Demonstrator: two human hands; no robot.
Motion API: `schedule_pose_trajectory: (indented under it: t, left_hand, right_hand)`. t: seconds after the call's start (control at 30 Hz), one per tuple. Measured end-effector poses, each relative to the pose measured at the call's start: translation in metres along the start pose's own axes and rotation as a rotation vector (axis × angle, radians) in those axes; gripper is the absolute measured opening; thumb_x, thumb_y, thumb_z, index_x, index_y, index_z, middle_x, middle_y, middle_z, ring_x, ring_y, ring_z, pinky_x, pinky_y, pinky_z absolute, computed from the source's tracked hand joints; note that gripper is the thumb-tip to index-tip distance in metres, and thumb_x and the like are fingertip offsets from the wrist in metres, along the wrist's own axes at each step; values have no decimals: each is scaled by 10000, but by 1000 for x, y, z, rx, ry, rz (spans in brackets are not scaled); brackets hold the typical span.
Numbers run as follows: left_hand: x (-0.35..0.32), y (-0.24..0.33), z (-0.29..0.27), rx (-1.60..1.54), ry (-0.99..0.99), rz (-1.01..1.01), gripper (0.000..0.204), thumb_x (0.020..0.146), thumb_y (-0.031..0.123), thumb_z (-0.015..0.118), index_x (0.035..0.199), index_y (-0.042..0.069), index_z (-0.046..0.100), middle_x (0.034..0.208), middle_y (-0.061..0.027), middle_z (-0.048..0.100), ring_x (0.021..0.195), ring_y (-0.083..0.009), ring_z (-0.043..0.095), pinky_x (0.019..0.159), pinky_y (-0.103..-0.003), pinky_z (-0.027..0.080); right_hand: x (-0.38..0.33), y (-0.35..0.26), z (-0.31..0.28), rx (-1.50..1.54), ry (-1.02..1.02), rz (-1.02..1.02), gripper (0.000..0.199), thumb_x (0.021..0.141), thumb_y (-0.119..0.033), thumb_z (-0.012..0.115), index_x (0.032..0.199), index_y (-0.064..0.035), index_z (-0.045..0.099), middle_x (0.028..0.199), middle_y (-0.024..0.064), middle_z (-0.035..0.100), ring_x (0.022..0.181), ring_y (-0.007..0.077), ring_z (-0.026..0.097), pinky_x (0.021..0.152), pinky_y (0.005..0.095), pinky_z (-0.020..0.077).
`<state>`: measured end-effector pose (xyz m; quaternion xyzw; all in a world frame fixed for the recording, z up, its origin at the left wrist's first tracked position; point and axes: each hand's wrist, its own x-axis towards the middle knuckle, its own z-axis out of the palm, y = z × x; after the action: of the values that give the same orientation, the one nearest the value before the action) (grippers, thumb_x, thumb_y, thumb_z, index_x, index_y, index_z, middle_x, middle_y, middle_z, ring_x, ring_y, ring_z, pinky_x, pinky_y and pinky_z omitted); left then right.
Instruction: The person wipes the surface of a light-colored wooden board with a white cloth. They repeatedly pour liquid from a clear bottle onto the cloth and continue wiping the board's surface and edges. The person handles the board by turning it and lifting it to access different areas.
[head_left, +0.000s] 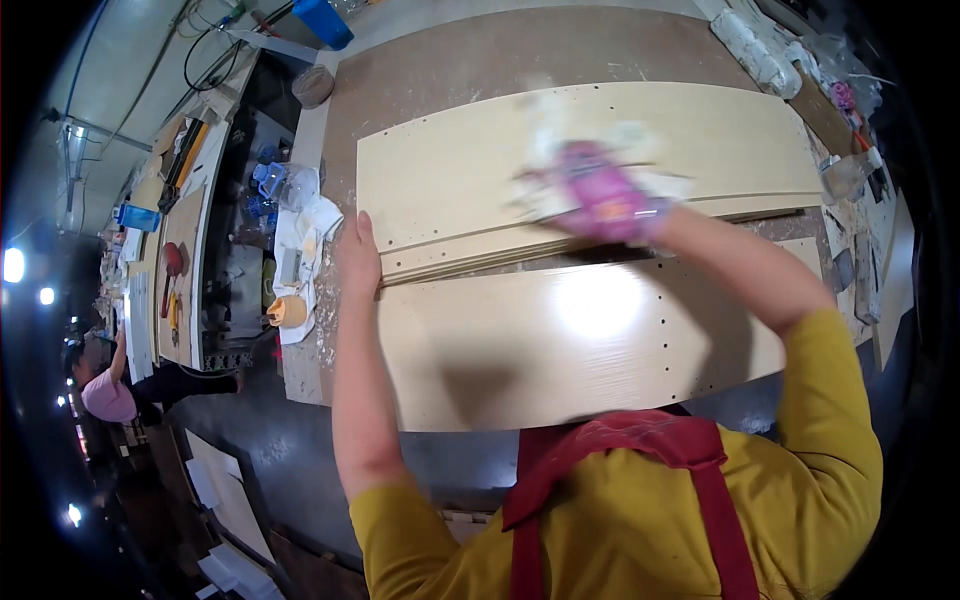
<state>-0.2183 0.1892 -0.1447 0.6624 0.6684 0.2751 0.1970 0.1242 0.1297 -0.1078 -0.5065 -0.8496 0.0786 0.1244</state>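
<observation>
My right hand [607, 195], in a pink glove, is smeared by motion over the upper pale wooden panel [700, 135]. A crumpled whitish cloth [655, 184] is bunched in and around it. Small dark holes mark that panel, which lies on several others stacked with their long near edges staggered. My bare left hand [360, 255] rests against the left end of the stack, its visible fingers stretched along the edge. Closer to my body lies another pale panel [520, 350], with a row of holes at its right and a bright light reflection on it.
A brown worktable [430, 75] carries the panels. Along its left side are a white cloth [310, 225], a clear jug [292, 186] and an orange container [288, 311]. A spray bottle [850, 170] stands at the right. Another person [108, 395] works at a far-left bench.
</observation>
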Motion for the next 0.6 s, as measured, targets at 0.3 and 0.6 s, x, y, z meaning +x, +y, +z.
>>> schedule_pose_trajectory:
  t: [0.3,0.6]
  left_hand:
    - [13,-40,2,-229,-48,112,403,980,248,340,1196,-39,524,1178,-235,567,1108,-369,529,947,-396,393]
    - [11,-29,10,-296,-79,-66,364,982,235,342,1130,-45,523,1064,-248,595,998,-363,561,888,-401,413]
  right_hand:
    - [131,-43,26,83,159,129,421,820,-398,576,1147,-132,583,1154,196,570,1046,341,568,958,440,407]
    - [179,-122,57,93,130,-211,465,789,-412,582,1156,-126,586,1105,127,615,1058,315,567,984,444,371]
